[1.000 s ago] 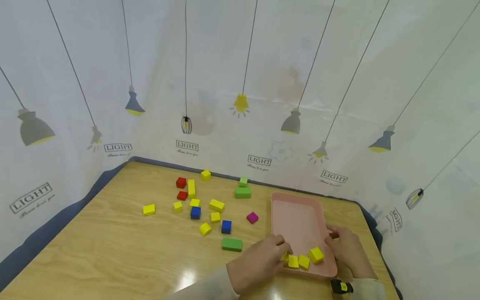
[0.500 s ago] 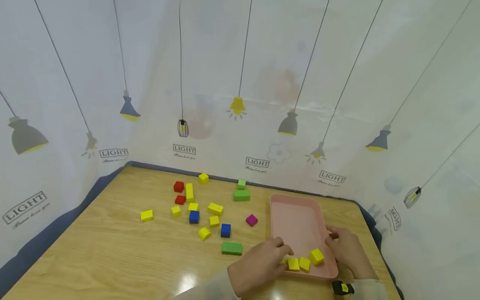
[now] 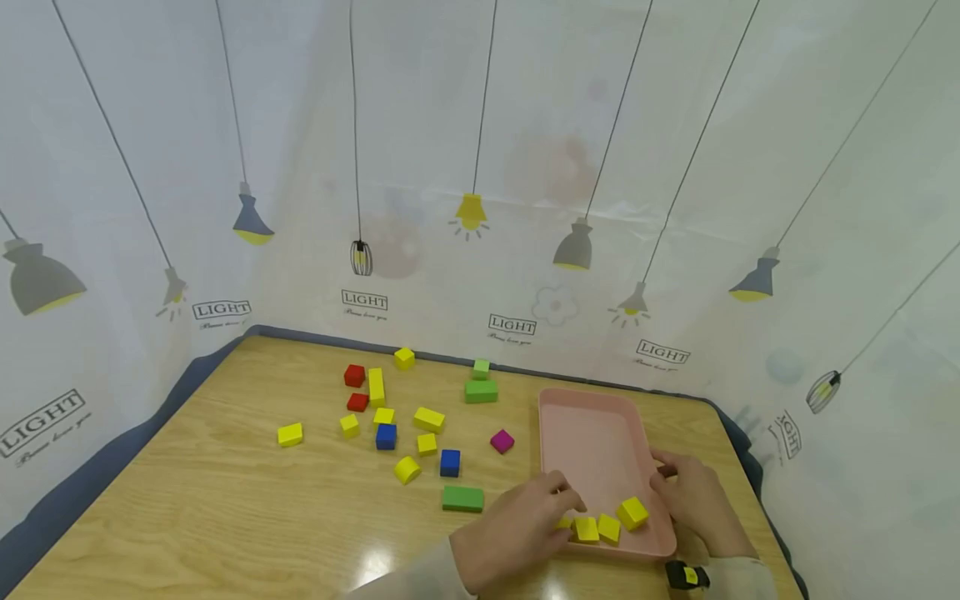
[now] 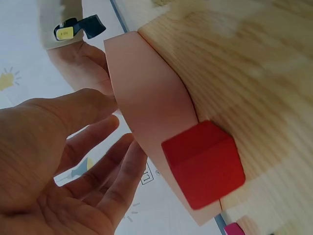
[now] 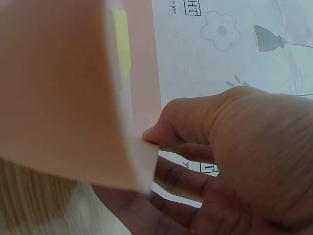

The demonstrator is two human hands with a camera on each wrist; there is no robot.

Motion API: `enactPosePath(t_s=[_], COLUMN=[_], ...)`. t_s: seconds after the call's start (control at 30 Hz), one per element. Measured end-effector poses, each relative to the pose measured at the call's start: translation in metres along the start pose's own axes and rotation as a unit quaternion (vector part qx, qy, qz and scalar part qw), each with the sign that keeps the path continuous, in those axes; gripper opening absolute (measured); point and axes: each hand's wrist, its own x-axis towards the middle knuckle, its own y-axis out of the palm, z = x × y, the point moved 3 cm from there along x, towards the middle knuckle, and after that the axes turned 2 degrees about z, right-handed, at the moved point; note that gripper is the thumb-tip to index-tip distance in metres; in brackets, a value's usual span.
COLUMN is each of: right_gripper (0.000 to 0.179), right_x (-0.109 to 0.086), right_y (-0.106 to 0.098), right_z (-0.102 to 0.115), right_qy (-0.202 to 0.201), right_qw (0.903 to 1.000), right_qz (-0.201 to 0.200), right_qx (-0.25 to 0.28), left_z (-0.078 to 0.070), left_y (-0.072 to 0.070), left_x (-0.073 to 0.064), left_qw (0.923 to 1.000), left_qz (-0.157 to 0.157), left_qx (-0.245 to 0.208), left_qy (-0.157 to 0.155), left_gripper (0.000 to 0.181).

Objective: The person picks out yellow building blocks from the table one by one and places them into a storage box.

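White fabric-like wall sheet (image 3: pixel 420 125): bore the boxed black word "LIGHT" (image 3: pixel 512 325), repeated; small cursive beneath ended in "you", otherwise illegible. Black wristband (image 4: pixel 93 27): carried a small yellow label (image 4: pixel 64 33), lettering unreadable.

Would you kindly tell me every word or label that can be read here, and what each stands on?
"LIGHT": boxed print, repeated across the wall sheet.
"love you": script beneath several boxes; first word too blurred.
Yellow label on the black wrist device: too small to read.
Tray and blocks: no text visible.
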Motion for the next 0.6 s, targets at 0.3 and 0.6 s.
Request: enactPosePath(t_s=[0.3,0.6], right_gripper=[0.060,0.061], right_x=[-0.001,-0.002], right_y=[-0.001,-0.001], right_z=[0.000,0.001], right_qy=[-0.013,-0.010], right_qw=[0.9999,0.9999], right_qz=[-0.006,-0.008], right_qx=[0.003,0.004], left_z=[0.010,0.045], left_y=[-0.019,-0.045], left_x=[-0.003,-0.006], left_qw=[0.9954,0.9894], left_qz=[-0.088,-0.100], left_qx=[0.035,0.030], left_qy=[-0.016,-0.100], left_gripper=[0.027,0.040])
